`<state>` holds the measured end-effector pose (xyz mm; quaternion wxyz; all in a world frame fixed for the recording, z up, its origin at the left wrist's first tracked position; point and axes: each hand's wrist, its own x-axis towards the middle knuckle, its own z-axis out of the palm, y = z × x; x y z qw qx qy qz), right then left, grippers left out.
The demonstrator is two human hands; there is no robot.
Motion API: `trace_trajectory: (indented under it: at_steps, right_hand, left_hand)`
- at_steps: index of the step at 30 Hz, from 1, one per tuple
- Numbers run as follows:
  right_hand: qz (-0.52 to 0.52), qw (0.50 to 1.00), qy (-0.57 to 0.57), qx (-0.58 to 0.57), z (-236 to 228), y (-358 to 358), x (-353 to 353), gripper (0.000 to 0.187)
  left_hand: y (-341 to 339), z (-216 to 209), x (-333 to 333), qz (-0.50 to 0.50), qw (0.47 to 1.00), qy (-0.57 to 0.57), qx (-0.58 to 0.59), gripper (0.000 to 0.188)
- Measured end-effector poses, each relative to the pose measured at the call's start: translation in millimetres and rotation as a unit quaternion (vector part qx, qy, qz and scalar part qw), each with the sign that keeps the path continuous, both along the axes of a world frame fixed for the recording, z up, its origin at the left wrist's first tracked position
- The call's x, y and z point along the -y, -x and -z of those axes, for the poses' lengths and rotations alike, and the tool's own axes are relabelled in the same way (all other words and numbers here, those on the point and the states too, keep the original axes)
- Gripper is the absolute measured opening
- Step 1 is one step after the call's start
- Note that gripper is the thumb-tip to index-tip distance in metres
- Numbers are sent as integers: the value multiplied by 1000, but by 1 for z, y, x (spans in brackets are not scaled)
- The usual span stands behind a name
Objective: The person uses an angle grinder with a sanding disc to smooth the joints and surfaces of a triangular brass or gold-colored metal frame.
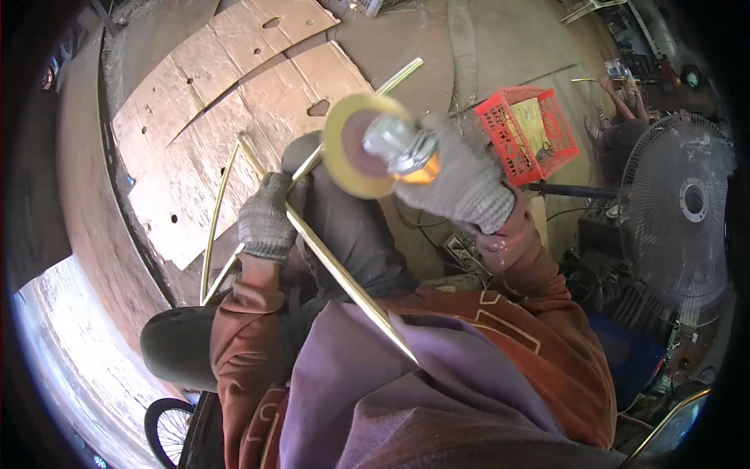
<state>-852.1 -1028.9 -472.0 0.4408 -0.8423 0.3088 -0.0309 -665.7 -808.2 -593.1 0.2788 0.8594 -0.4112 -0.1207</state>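
My left hand [267,219], in a grey knit glove, is closed round a frame of shiny gold-coloured metal tubes [344,277] lying across my lap. One long tube slants down towards my waist; another runs up and away past my knee. In my right hand [467,176], also gloved in grey, is an angle grinder [400,146] with a silver head and an orange part. Its wide yellowish disc [341,148] is blurred and overlaps the far tube in the view. Whether disc and tube touch, I cannot tell.
Flattened cardboard [203,102] covers the floor ahead and left. A red plastic crate [500,133] stands beyond my right hand, and a large caged fan [687,203] is close on the right. Another person's hand [606,84] holds a thin rod at far right. A bicycle wheel [168,434] shows lower left.
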Motion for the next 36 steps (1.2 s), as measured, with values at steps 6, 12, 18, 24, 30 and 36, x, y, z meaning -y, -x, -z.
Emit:
trace_trajectory:
  at_steps: [6, 12, 18, 24, 30, 36]
  right_hand:
    - [-113, 991, 71, 13, 12, -8, -22, 73]
    - [-72, 980, 175, -62, -9, -2, 13, 80]
    - [-99, 976, 152, -122, -24, -12, -10, 75]
    - [-30, 995, 95, -3, -15, 0, 8, 75]
    - [99, 991, 32, 90, -28, 29, 24, 75]
    - [144, 971, -9, 192, -18, 37, 30, 70]
  left_hand:
    - [-5, 7, -7, 9, 999, -4, -33, 20]
    - [0, -2, 0, -3, 1000, -22, -10, 33]
    - [-3, 4, -6, 11, 1000, 5, -15, 31]
    - [-1, -3, 2, -4, 999, -28, -17, 24]
    - [-82, -29, -3, -212, 927, 201, -236, 34]
    - [-148, -120, -49, -275, 852, 358, -265, 51]
